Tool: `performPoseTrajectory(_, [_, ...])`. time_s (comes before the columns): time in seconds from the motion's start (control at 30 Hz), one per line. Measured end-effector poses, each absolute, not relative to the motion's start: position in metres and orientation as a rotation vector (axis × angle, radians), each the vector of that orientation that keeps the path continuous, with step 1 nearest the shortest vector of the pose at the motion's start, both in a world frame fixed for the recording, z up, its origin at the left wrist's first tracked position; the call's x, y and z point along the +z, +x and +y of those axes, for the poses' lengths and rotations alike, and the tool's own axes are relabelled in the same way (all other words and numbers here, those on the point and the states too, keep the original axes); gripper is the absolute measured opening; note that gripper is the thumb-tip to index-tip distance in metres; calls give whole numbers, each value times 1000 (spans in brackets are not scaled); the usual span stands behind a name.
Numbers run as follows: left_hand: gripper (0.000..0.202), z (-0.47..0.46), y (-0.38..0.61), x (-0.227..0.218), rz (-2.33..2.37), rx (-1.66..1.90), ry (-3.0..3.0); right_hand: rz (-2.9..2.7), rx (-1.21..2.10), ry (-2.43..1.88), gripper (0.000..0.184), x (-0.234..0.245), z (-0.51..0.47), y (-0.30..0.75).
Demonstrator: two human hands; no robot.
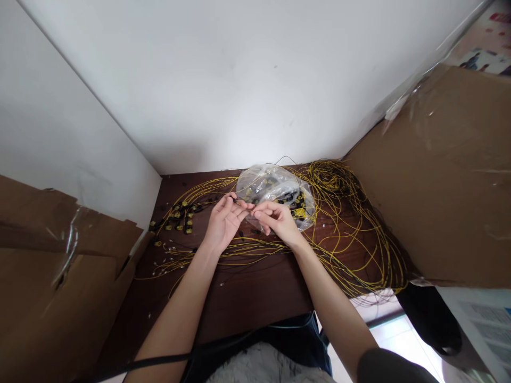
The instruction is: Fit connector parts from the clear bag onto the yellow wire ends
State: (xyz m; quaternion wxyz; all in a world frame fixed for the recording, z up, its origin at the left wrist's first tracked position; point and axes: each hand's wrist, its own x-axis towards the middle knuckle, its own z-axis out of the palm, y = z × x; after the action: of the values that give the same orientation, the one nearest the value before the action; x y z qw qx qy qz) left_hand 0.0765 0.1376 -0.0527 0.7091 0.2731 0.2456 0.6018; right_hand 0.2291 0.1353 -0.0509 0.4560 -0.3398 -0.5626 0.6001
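Both hands meet over the middle of a dark brown table. In the thumb and fingertips of my left hand (224, 223) is a small dark piece (235, 200), too small to make out fully, at the end of a thin wire. My right hand (278, 222) pinches the same thin wire (251, 210) a little to the right. Just behind the hands lies a clear plastic bag (257, 178) with black and yellow connectors in it. Left of my left hand, several black connectors with yellow parts (183, 218) sit at the ends of yellow wires (211, 184).
A big coil of yellow and black wires (329, 178) spreads over the table's right side. Wire ends with small white tips (162, 263) lie at the left. Cardboard (447, 186) stands at the right, more cardboard (59, 287) at the left, and a white wall (247, 96) behind.
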Motion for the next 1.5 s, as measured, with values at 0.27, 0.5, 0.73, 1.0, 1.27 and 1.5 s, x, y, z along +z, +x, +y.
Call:
performPoseTrajectory(0.27, [9, 137, 74, -43, 515, 1363, 467, -1523, 1623, -857, 28, -47, 134, 236])
performPoseTrajectory(0.5, [6, 131, 77, -38, 446, 1254, 557, -1198, 1914, -493, 23, -49, 132, 238])
performPoseTrajectory(0.73, [5, 136, 68, -39, 461, 1336, 466, -763, 1914, -154, 22, -47, 136, 251])
performPoseTrajectory(1.0, [6, 138, 64, -41, 516, 1410, 535, -579, 1810, -121, 27, -54, 137, 253])
performPoseTrajectory(1.27, [5, 149, 40, -46, 498, 1558, 443, -1015, 1461, -721, 43, -3, 126, 300])
performPoseTrajectory(1.5, [5, 152, 26, -47, 535, 1651, 428, -1292, 944, -1106, 27, 72, 91, 373])
